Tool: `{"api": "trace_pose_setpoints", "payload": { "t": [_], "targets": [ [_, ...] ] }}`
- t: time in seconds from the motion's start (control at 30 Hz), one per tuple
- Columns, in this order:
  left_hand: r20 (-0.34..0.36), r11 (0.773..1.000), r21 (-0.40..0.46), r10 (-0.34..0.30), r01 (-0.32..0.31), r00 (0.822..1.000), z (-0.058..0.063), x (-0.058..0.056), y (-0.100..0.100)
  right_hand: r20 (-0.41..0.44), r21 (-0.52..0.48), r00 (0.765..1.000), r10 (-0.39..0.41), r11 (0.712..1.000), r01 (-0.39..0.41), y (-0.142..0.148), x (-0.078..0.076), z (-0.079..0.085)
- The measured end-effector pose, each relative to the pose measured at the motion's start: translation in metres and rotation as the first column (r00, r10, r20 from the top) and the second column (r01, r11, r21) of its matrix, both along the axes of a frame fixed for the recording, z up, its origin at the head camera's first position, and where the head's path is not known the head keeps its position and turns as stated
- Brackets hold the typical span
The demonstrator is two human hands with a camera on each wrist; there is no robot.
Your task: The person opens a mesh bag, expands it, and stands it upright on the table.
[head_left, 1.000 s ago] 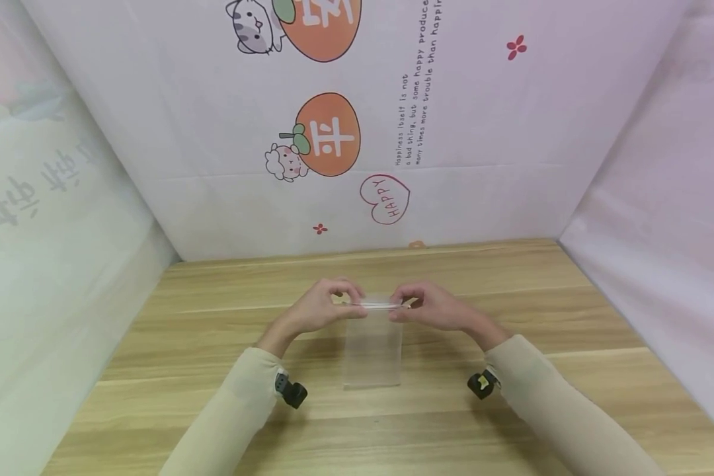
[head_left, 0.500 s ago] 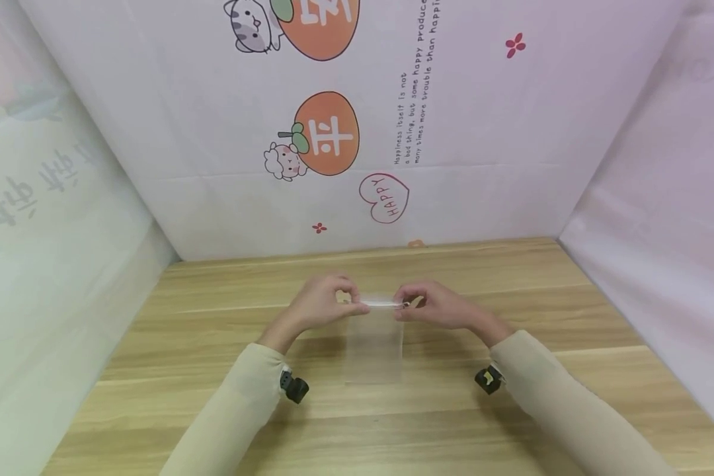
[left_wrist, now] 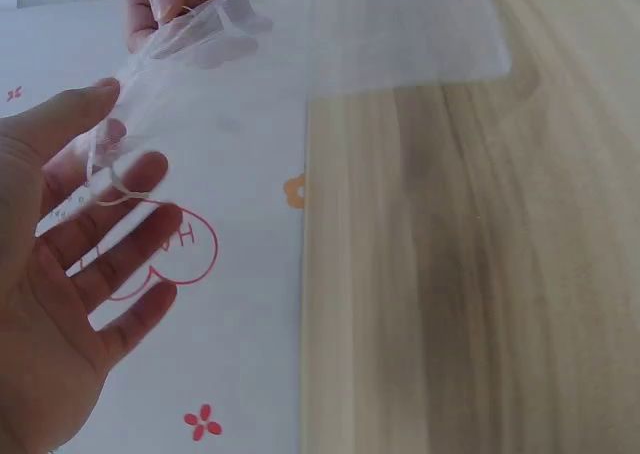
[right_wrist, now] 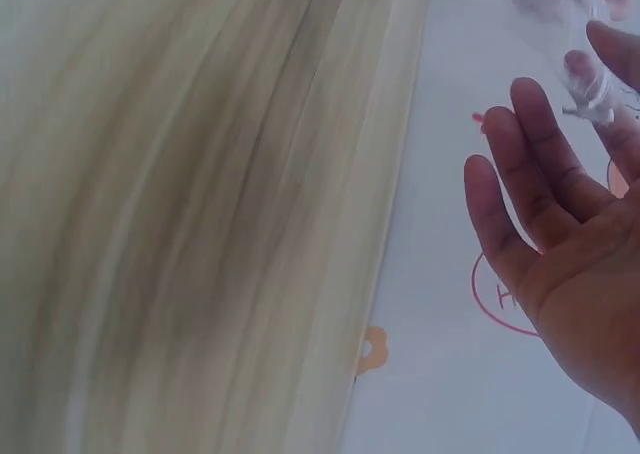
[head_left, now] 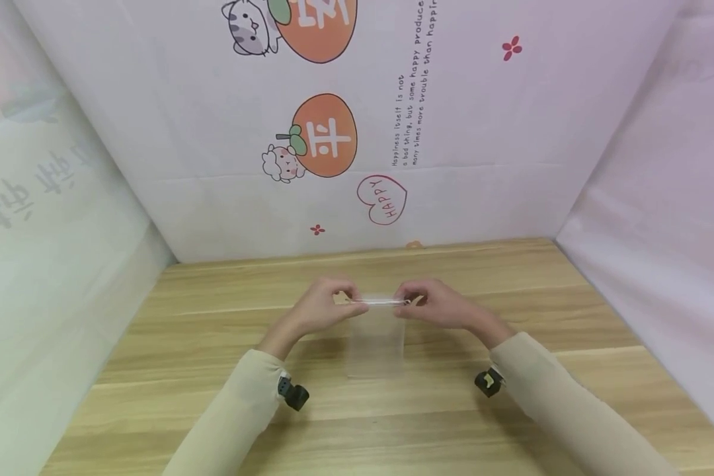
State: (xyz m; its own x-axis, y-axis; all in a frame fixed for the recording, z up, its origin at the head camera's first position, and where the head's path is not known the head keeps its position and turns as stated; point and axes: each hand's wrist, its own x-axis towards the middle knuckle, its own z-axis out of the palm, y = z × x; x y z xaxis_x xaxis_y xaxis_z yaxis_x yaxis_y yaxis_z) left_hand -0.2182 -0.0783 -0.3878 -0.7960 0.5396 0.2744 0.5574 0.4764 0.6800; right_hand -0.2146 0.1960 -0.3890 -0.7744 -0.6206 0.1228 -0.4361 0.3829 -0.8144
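A translucent drawstring bag [head_left: 376, 350] hangs from both hands in the head view, its mouth drawn into a narrow white line between them. My left hand [head_left: 326, 305] pinches the left end of the mouth between thumb and index finger. At the opposite end, my right hand [head_left: 433, 304] holds the bag the same way. The left wrist view shows a thin white cord loop [left_wrist: 115, 189] at the bag's corner, with the left hand's other fingers [left_wrist: 135, 319] spread. In the right wrist view only a gathered corner [right_wrist: 592, 104] of the bag is visible by the right thumb and index finger.
A light wood tabletop [head_left: 357, 436] lies beneath the hands. Behind it rises a white printed sheet [head_left: 482, 165], with pale side sheets [head_left: 41, 264] on the left and right. Black wrist cameras [head_left: 294, 395] sit on both sleeves.
The bag's lower edge has shifted slightly away from me, toward the back. Its mouth has gone from two visible strands to a thinner line. Both hands keep their pinch, barely moved.
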Motion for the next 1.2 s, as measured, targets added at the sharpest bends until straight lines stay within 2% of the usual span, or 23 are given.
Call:
{"api": "trace_pose_setpoints", "payload": {
  "t": [0.07,0.17,0.27,0.37,0.47,0.53,0.7,0.83,0.9,1.07,1.2],
  "targets": [
    [0.065,0.996,0.091,-0.011,0.005,0.998,-0.003,0.001,-0.001,0.016,-0.025,1.0,-0.027,0.999,0.027,-0.001,0.003,0.0],
    [0.131,0.979,0.199,0.008,-0.034,0.991,-0.006,0.003,-0.001,0.042,-0.076,0.995,-0.088,0.993,0.091,-0.004,0.007,0.001],
    [0.163,0.961,0.262,0.051,-0.094,0.985,-0.008,0.004,-0.001,0.094,-0.132,0.985,-0.146,0.979,0.158,-0.006,0.008,-0.001],
    [0.183,0.942,0.303,0.089,-0.142,0.979,-0.01,0.005,-0.002,0.171,-0.173,0.972,-0.16,0.967,0.189,-0.007,0.008,-0.005],
    [0.205,0.918,0.36,0.095,-0.165,0.974,-0.014,0.006,-0.002,0.221,-0.19,0.961,-0.169,0.958,0.212,-0.008,0.009,-0.01],
    [0.238,0.903,0.392,0.088,-0.178,0.967,-0.016,0.007,-0.002,0.223,-0.2,0.959,-0.175,0.955,0.22,-0.009,0.009,-0.013],
    [0.354,0.883,0.407,0.085,-0.235,0.931,-0.022,0.007,-0.002,0.212,-0.244,0.952,-0.22,0.932,0.269,-0.009,0.012,-0.018],
    [0.392,0.858,0.419,0.126,-0.298,0.911,-0.025,0.008,-0.002,0.207,-0.272,0.946,-0.25,0.914,0.301,-0.01,0.013,-0.018],
    [0.386,0.848,0.426,0.146,-0.316,0.911,-0.026,0.009,-0.001,0.192,-0.272,0.943,-0.273,0.908,0.319,-0.01,0.013,-0.018],
    [0.352,0.843,0.425,0.181,-0.33,0.918,-0.027,0.01,0.003,0.144,-0.257,0.933,-0.329,0.898,0.356,-0.009,0.013,-0.019],
    [0.357,0.823,0.443,0.203,-0.356,0.912,-0.026,0.011,0.007,0.124,-0.241,0.926,-0.356,0.895,0.376,-0.009,0.012,-0.019]
  ]
}}
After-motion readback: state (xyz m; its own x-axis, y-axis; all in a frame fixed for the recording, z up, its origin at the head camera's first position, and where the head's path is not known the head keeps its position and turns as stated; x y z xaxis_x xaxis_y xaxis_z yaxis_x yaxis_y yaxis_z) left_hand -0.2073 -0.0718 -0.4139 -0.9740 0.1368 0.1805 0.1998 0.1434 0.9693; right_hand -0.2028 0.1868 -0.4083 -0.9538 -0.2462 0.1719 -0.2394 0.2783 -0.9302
